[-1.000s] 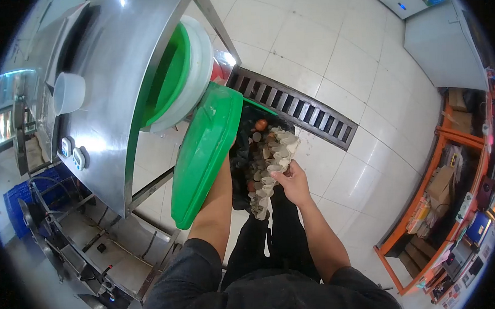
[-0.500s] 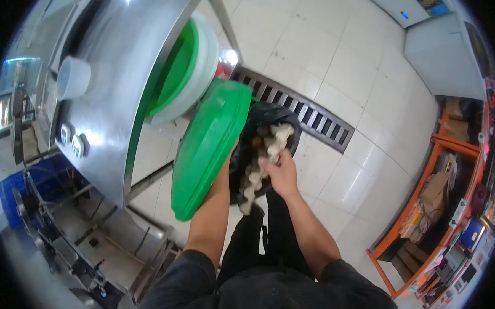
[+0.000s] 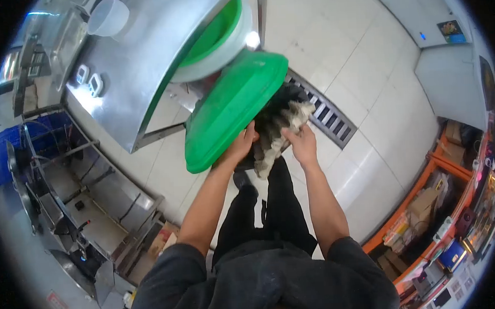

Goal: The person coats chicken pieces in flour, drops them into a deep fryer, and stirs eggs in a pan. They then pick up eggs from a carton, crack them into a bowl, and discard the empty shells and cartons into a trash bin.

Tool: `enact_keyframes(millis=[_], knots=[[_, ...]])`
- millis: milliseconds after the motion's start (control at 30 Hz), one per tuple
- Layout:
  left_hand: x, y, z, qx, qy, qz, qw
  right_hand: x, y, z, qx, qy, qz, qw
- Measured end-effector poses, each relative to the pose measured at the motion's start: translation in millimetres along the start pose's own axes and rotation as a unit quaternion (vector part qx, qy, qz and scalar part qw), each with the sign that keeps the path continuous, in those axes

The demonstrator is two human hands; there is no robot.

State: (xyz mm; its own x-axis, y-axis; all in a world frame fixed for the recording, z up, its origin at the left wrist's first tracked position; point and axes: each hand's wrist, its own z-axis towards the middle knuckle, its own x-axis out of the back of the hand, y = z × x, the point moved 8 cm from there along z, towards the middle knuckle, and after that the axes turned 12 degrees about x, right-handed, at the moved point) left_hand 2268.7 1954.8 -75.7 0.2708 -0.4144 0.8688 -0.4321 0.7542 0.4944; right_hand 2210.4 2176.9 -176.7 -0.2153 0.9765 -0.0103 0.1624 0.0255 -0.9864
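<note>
A grey-beige egg tray (image 3: 285, 128) with a wavy, bumpy edge is tilted over a black-lined bin (image 3: 292, 92). My right hand (image 3: 302, 144) pinches the tray's near right edge. Leaning above the bin's left side is a large green lid (image 3: 231, 108), resting against my left hand. That left hand (image 3: 243, 146) is under the lid's lower edge, beside the tray, with its fingers curled and partly hidden. Whether it grips the lid or the tray, I cannot make out.
A steel table (image 3: 149, 48) on the left bears a white bowl (image 3: 108, 16). Beneath it stands a green and white tub (image 3: 216, 62). A floor drain grate (image 3: 331, 120) lies behind the bin. Orange shelving (image 3: 426, 196) lines the right; steel racks (image 3: 95, 200) stand left.
The egg tray has swung higher and shows more of its bumpy face. My left hand has come into view from under the lid. The camera view has shifted.
</note>
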Motion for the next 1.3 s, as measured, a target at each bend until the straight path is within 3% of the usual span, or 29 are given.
enact_keyframes(millis=[67,100,133,167,200,267,333,400,433,467,533,567,633,667,733,767,800,833,867,933,1000,1067,1133,1233,1300], knots=[[22,0,-20,-0.081,0.057,0.008,0.995,2,-15,33,0.005,-0.033,-0.023,0.999],[20,-15,-44,-0.074,0.057,0.008,0.996,5,-20,22,-0.009,-0.036,0.037,0.999],[15,-50,-65,0.035,0.065,0.024,0.997,8,-19,5,-0.030,-0.034,0.098,0.994],[16,-75,-77,0.138,0.080,0.037,0.987,11,-15,1,-0.052,-0.049,0.063,0.995],[14,-83,-86,0.138,0.082,0.034,0.986,10,-9,-2,-0.049,-0.050,0.060,0.996],[22,-117,-100,0.253,0.145,-0.191,0.937,-3,11,-1,-0.019,-0.079,0.098,0.992],[8,-146,-103,0.269,0.183,-0.179,0.929,-13,16,1,-0.024,-0.089,0.093,0.991],[-32,-168,-101,0.387,-0.022,-0.333,0.859,-22,37,4,-0.050,-0.083,0.145,0.985],[-40,-166,-87,0.323,-0.102,-0.303,0.891,-21,42,10,-0.057,-0.078,0.086,0.992],[-51,-180,-81,0.322,-0.103,-0.301,0.892,-23,53,17,-0.058,-0.076,0.087,0.992],[-42,-181,-56,0.140,0.030,-0.248,0.958,-23,80,32,-0.081,-0.071,-0.107,0.988],[-45,-185,-46,0.136,0.028,-0.246,0.959,-28,81,36,-0.080,-0.067,-0.103,0.989],[-48,-193,-31,0.101,0.032,-0.574,0.812,-38,78,45,-0.031,-0.065,-0.255,0.964],[-48,-190,-26,0.102,0.027,-0.571,0.814,-42,96,46,-0.036,-0.062,-0.253,0.965],[-64,-181,-19,0.170,-0.039,-0.641,0.748,-51,131,43,-0.051,-0.059,-0.243,0.967],[-56,-158,-14,0.171,-0.046,-0.638,0.750,-53,112,39,-0.034,-0.066,-0.324,0.943],[-27,-111,-9,0.100,0.013,-0.299,0.949,-55,108,37,-0.041,-0.063,-0.322,0.944],[-22,-71,-5,0.006,0.071,0.087,0.994,-62,106,37,-0.039,-0.077,-0.304,0.949],[-34,-66,10,0.002,0.067,0.089,0.994,-69,102,39,-0.036,-0.092,-0.287,0.953],[-72,-80,34,0.103,-0.041,0.035,0.993,-74,96,39,-0.065,-0.098,-0.296,0.948],[-78,-75,35,0.100,-0.051,0.018,0.994,-74,96,39,-0.088,-0.100,-0.311,0.941],[-81,-68,35,0.099,-0.053,-0.012,0.994,-73,84,37,-0.017,-0.055,-0.255,0.965],[-82,-59,34,0.098,-0.061,-0.034,0.993,-67,90,33,-0.032,-0.040,-0.233,0.971],[-77,-41,32,0.087,-0.069,-0.052,0.992,-83,102,38,-0.025,-0.064,-0.202,0.977],[-71,-30,32,0.078,-0.071,-0.061,0.993,-102,115,48,-0.028,-0.088,-0.267,0.959]])
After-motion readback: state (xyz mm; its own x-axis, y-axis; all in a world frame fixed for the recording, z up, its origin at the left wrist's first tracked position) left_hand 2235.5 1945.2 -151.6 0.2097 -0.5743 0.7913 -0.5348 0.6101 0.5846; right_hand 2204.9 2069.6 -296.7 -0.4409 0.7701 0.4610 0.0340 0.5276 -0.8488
